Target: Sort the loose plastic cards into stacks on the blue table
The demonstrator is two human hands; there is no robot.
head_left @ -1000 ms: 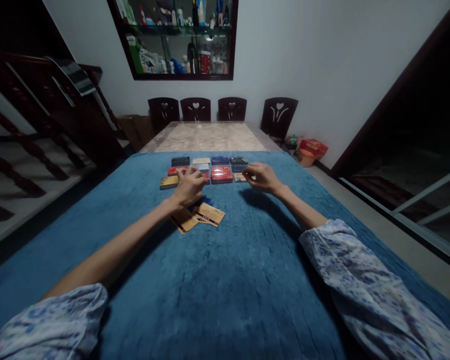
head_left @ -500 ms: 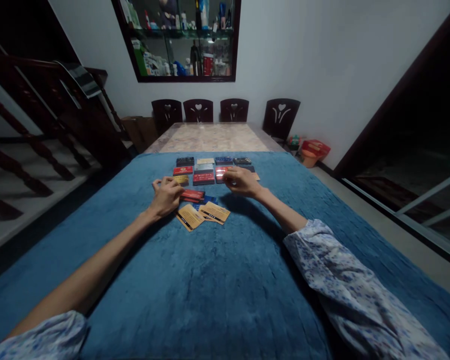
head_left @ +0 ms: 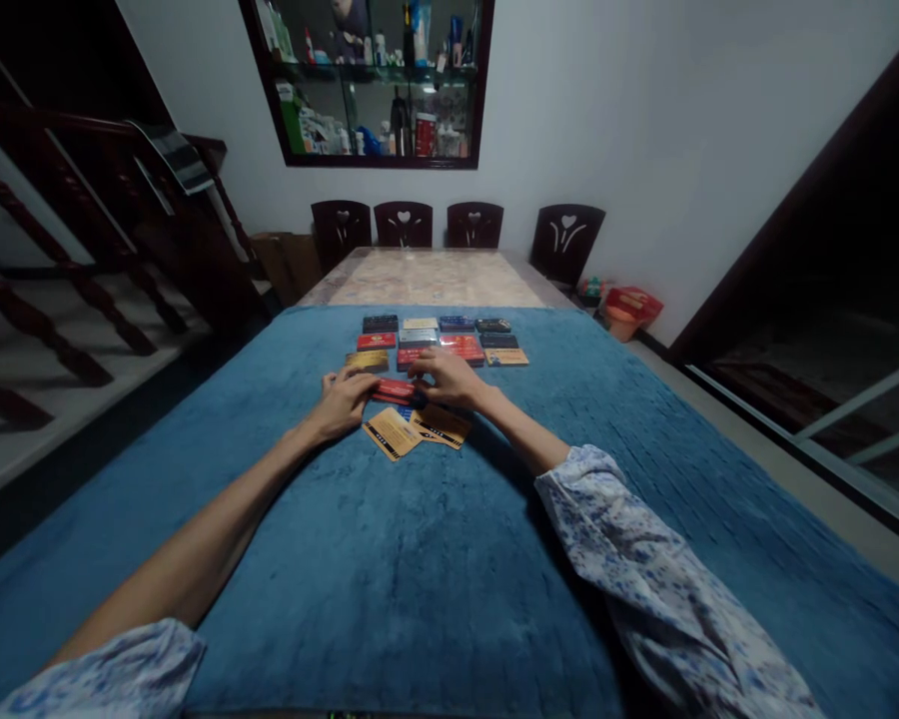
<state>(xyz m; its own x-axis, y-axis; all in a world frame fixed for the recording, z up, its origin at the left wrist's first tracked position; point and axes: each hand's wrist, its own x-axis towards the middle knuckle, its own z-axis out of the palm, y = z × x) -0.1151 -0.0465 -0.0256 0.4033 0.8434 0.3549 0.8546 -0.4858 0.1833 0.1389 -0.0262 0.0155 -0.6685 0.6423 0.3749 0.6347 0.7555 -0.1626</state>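
Observation:
A small stack of red cards lies between my hands, in front of the laid-out rows. My left hand grips its left end, with thumb and fingers closed round the edge. At the other end, the bent fingers of my right hand pinch the stack's right side. Just below lie yellow cards with black stripes, one on the left and others overlapping to the right. A bit of blue card peeks out beneath the red ones.
Card piles stand in rows beyond my hands: a gold pile, a red pile, a black pile, and an orange-yellow pile. A blue cloth covers the near table. Dark chairs line the far end.
My right hand has moved left and nearer, from a red pile in the rows to the red cards by my left hand. The view has shifted slightly.

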